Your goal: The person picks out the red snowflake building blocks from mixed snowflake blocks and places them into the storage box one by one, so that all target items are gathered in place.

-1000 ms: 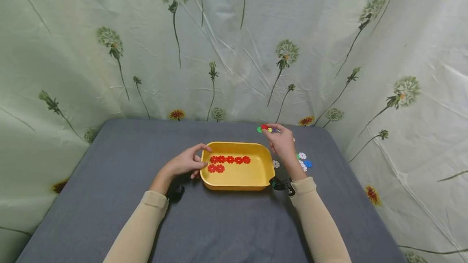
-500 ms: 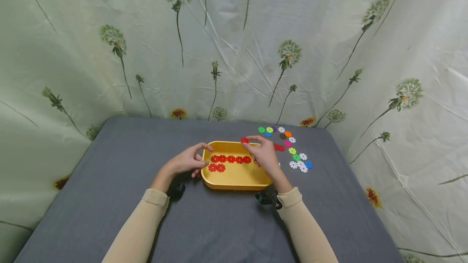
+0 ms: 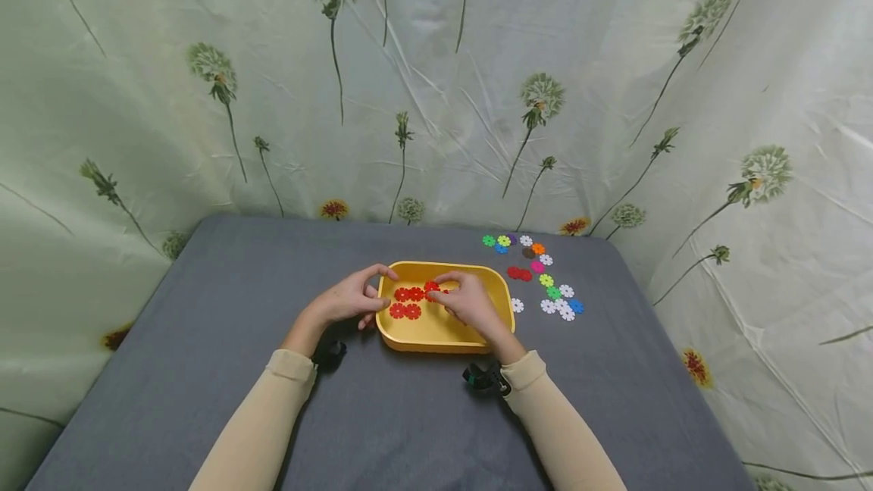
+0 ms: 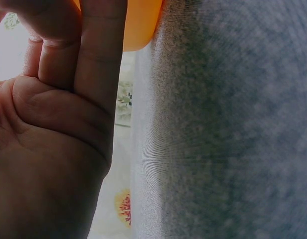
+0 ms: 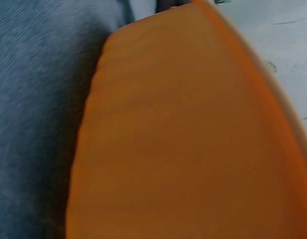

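My left hand point(image 3: 346, 300) holds the left end of a yellow plastic tray point(image 3: 443, 344), its thumb over the rim. In the left wrist view, some of its fingers are alongside the tray's outer wall point(image 4: 143, 27). Over the inside of the tray, my right hand point(image 3: 472, 303) pinches a red flower-shaped plastic disc point(image 3: 432, 287) between thumb and index finger. Several more red discs point(image 3: 412, 311) lie flat in the tray in two rows, and the right hand covers part of the upper row. The tray's side point(image 5: 183, 124) fills most of the right wrist view, which hides the right fingers.
On the grey cloth point(image 3: 409, 415), right of the tray, two red discs point(image 3: 520, 273) lie together. Around them are scattered white, green, blue, orange, pink and yellow discs point(image 3: 552, 292). A flower-printed curtain point(image 3: 436, 97) hangs behind the table.
From the loose discs at the back right, my right hand has brought a red disc leftward and down over the tray's upper row. My left hand has stayed on the tray.
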Demonstrator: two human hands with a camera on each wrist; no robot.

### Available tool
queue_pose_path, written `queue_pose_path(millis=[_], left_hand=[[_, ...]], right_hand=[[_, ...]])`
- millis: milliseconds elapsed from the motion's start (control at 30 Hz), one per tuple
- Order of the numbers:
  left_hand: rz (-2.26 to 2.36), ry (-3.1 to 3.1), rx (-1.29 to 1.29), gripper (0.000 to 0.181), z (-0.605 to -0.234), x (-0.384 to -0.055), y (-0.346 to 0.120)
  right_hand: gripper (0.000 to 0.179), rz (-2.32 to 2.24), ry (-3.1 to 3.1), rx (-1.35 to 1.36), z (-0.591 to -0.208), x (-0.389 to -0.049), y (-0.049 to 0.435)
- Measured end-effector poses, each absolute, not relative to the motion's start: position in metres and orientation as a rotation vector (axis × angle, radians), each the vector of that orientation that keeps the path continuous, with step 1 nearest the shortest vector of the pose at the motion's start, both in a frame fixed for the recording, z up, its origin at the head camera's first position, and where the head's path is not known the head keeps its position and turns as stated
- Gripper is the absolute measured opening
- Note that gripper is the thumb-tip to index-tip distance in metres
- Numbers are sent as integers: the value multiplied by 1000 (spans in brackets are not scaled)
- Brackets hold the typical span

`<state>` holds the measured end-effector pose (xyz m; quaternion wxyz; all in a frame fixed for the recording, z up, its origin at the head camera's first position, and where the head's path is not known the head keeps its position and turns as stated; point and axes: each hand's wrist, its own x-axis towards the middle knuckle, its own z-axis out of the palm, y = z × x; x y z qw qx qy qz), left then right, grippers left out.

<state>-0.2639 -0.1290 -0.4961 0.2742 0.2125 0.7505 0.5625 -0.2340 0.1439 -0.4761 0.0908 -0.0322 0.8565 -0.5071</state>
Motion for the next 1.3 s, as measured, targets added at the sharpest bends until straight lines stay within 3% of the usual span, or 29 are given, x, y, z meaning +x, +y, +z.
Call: queue_pose_path(millis=[767, 1300], left_hand=[[1512, 2035, 558, 50, -496, -264, -129], [1504, 2044, 560, 49, -495, -263, -129]], right_hand=[[28, -949, 2776, -477, -489, -235, 137], [29, -818, 2795, -535, -490, -235, 136]])
